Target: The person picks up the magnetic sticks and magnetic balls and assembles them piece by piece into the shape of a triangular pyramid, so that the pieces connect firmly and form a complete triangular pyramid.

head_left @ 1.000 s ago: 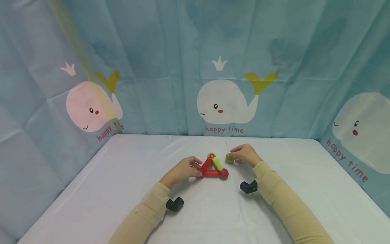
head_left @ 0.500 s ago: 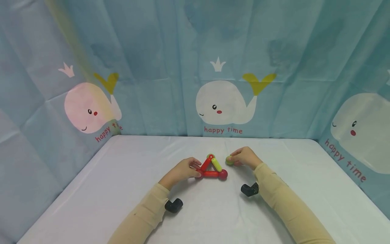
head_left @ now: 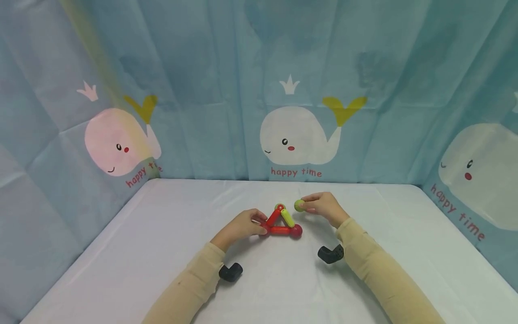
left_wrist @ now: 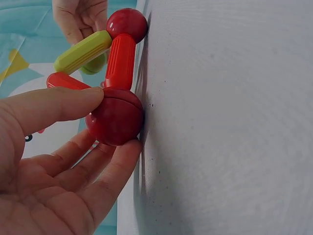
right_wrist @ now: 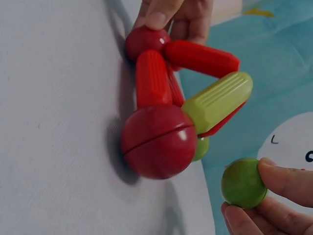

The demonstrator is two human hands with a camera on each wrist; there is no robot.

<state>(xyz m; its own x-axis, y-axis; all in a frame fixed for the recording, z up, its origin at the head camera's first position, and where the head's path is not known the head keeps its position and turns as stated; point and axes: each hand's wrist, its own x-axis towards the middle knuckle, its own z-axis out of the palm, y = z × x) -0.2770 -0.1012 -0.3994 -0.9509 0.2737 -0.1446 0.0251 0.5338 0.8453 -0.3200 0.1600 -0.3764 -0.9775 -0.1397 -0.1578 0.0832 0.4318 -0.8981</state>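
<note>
A frame of magnetic building rods and balls stands on the table in the head view. It joins red rods [right_wrist: 152, 81], a yellow-green rod [right_wrist: 217, 102], two dark red balls [right_wrist: 159, 142] and a green ball [right_wrist: 201, 149] at the back. In the right wrist view, some rods slope upward to a peak with no ball on it. My left hand [head_left: 243, 227] pinches the near-left dark red ball [left_wrist: 116, 117] between thumb and fingers. Beside the peak, my right hand [head_left: 326, 208] holds a loose green ball [right_wrist: 243, 183] by its fingertips, apart from the frame.
A white cloth covers the table [head_left: 275, 288]. Behind it hangs a blue curtain [head_left: 202, 135] printed with whales. A black elbow-shaped piece [head_left: 231, 272] sits at the left wrist, and another black piece [head_left: 330, 254] at the right wrist.
My right hand has lifted the green ball and brought it slightly left, closer to the frame's peak. My left hand keeps its grip on the dark red ball.
</note>
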